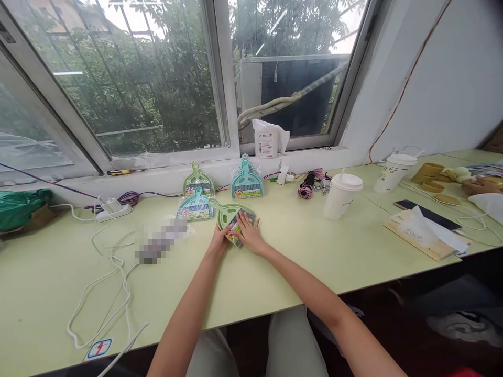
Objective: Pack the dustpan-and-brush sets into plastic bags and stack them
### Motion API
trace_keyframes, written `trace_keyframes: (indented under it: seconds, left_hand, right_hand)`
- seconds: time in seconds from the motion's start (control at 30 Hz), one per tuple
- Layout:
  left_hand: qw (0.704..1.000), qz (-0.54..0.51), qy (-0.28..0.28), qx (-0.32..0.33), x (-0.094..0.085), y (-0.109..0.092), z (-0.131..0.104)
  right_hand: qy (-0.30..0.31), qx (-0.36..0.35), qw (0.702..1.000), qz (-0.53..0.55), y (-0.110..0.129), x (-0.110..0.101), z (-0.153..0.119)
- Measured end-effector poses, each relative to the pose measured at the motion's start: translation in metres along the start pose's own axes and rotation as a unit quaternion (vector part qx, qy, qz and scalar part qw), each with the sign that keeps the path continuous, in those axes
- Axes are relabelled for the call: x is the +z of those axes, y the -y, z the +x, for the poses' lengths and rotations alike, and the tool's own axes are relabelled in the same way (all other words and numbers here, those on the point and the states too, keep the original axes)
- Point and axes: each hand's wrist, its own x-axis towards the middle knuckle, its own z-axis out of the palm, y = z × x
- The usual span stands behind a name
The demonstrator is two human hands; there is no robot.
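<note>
A green mini dustpan with a brush and a colourful label (228, 213) is tilted in front of me, just above or on the table. My left hand (219, 240) grips its lower left edge, with the thumb over the front. Across its right side my right hand (250, 234) lies flat, fingers spread over the brush and label. Right behind it are a blue dustpan set (197, 204) in clear wrap and a green dustpan set (195, 180). Several blue dustpan sets (246, 179) stand stacked near the window wall.
White cables (126, 285) run over the left side of the pale green table (283, 283), near a power strip (113, 209). A lidded paper cup (341, 195), a tissue pack (422, 233) and a phone (426, 215) are to the right. Another person's hand (481, 186) shows at far right.
</note>
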Motion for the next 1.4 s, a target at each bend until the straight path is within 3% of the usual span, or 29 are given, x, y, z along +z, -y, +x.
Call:
trace_keyframes:
  seconds: [0.2,0.3,0.37,0.57,0.77,0.87,0.93,1.0,1.07,1.13,1.2,1.27,1.3,1.37,1.4]
  left_hand:
    - [1.0,0.003,0.022,-0.008,-0.001,0.0,0.001]
    - [1.0,0.004,0.025,-0.005,-0.002,-0.001,0.0]
    - [1.0,0.007,0.028,-0.001,-0.002,-0.001,-0.001]
    - [0.999,0.007,0.05,0.0,-0.002,-0.003,-0.003]
    - [0.998,0.018,0.056,-0.002,-0.004,-0.001,-0.003]
    - [0.998,0.031,0.059,-0.004,-0.006,0.0,-0.002]
    - [0.998,0.033,0.056,-0.007,-0.006,-0.001,-0.002]
    - [0.998,0.029,0.047,-0.007,-0.005,-0.001,-0.003]
    - [0.999,0.026,0.039,-0.004,-0.003,-0.002,-0.004]
    - [0.998,0.033,0.046,-0.001,-0.001,-0.004,-0.006]
    - [0.995,0.06,0.074,0.005,0.0,-0.009,-0.008]
    - [0.987,0.126,0.099,0.026,-0.002,-0.018,-0.009]
    - [0.979,0.179,0.085,0.052,-0.005,-0.023,-0.008]
    - [0.936,0.326,-0.024,0.13,-0.015,-0.033,-0.007]
    - [0.89,0.409,-0.108,0.172,-0.022,-0.038,-0.006]
  right_hand:
    - [0.004,0.036,0.999,0.013,-0.01,-0.007,0.001]
    - [0.002,0.02,0.999,0.032,-0.013,-0.01,0.002]
    - [-0.026,0.014,0.999,0.043,-0.014,-0.013,0.002]
    - [-0.193,0.084,0.975,0.066,-0.026,-0.027,0.001]
    - [-0.264,0.147,0.947,0.109,-0.037,-0.032,0.003]
    - [-0.267,0.155,0.929,0.206,-0.038,-0.031,0.004]
    - [-0.273,0.168,0.889,0.328,-0.038,-0.028,0.005]
    - [-0.268,0.201,0.811,0.48,-0.036,-0.024,0.005]
    - [-0.203,0.234,0.724,0.616,-0.033,-0.018,0.006]
    - [-0.119,0.246,0.666,0.694,-0.03,-0.013,0.008]
    - [-0.081,0.246,0.642,0.722,-0.029,-0.012,0.009]
    - [-0.088,0.246,0.634,0.728,-0.031,-0.015,0.011]
    - [-0.092,0.244,0.632,0.73,-0.033,-0.018,0.011]
    - [-0.099,0.239,0.631,0.732,-0.039,-0.023,0.011]
    - [-0.103,0.237,0.631,0.732,-0.042,-0.026,0.01]
